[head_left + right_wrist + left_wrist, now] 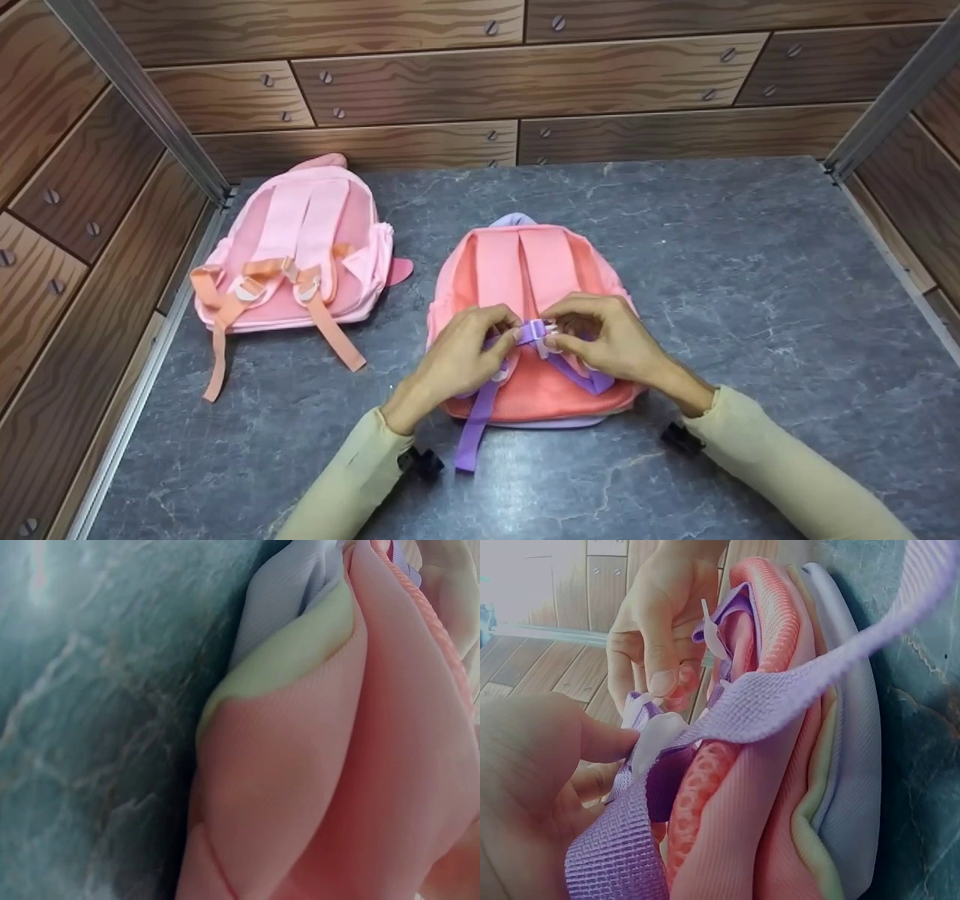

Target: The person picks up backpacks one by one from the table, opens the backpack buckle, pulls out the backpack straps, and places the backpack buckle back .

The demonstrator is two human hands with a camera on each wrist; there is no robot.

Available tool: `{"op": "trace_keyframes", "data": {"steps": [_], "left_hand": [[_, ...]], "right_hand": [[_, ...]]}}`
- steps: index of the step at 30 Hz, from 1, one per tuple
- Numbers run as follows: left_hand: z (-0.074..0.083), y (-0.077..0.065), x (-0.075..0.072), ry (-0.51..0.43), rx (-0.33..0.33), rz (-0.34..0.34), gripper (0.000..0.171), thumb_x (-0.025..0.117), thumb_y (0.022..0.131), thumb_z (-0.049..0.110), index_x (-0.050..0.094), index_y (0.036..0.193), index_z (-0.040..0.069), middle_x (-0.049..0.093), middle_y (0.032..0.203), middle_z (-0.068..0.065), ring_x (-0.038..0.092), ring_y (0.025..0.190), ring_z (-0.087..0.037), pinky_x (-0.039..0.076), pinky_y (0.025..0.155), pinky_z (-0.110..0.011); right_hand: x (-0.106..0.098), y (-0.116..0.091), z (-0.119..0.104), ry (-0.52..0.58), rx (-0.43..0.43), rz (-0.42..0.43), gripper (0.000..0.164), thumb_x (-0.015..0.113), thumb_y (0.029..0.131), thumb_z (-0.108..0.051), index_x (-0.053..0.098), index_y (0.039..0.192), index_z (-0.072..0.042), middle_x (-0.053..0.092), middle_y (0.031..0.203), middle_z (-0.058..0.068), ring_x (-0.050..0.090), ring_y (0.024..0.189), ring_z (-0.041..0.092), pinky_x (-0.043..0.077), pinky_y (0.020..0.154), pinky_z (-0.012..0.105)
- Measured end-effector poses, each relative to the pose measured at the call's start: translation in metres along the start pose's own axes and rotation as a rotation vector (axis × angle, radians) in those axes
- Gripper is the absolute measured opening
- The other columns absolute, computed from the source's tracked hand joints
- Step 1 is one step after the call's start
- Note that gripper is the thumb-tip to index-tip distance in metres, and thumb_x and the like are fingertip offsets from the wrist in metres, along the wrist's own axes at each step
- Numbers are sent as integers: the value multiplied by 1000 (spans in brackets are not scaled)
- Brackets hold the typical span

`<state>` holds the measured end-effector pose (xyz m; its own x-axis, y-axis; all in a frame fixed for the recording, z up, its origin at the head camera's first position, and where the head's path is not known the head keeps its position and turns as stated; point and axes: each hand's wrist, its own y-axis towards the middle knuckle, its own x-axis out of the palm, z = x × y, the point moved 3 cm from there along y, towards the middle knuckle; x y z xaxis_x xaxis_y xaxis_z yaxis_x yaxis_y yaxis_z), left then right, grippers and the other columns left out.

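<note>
A coral-pink backpack lies on the tabletop with its shoulder straps facing up. Over its middle, my left hand pinches purple webbing between thumb and fingers, beside a small pale buckle. From the other side my right hand pinches the buckle's right end. Whether the two buckle parts are joined cannot be made out. One purple strap tail hangs past the backpack's lower edge. In the right wrist view the coral side pocket fills much of the frame, and the fingers' work is out of sight.
To the left lies a light pink backpack, its straps up and its orange webbing trailing on the dark marbled tabletop. Wood-patterned panels with metal corner posts enclose the back and sides.
</note>
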<state>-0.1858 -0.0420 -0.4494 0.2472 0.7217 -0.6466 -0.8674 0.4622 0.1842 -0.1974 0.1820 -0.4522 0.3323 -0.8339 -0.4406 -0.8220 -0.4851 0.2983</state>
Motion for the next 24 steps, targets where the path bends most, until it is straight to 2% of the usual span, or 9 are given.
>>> {"op": "trace_keyframes", "data": {"steps": [8,24], "left_hand": [[0,1,1,-11,4,4,10,66,105,15,75,99,17,68,85,7,60,77,-11,47,71,-28],[-1,1,2,-40,27,-2,11,66,107,17,75,100,18,67,84,9,56,74,-6,44,68,-25]], "right_hand": [[-1,0,1,10,-20,-6,26,82,92,-3,81,117,-12,79,105,3,70,88,15,59,79,23],[-1,-1,0,23,-9,-14,26,82,92,-2,81,117,-10,79,106,5,71,87,15,60,76,23]]}}
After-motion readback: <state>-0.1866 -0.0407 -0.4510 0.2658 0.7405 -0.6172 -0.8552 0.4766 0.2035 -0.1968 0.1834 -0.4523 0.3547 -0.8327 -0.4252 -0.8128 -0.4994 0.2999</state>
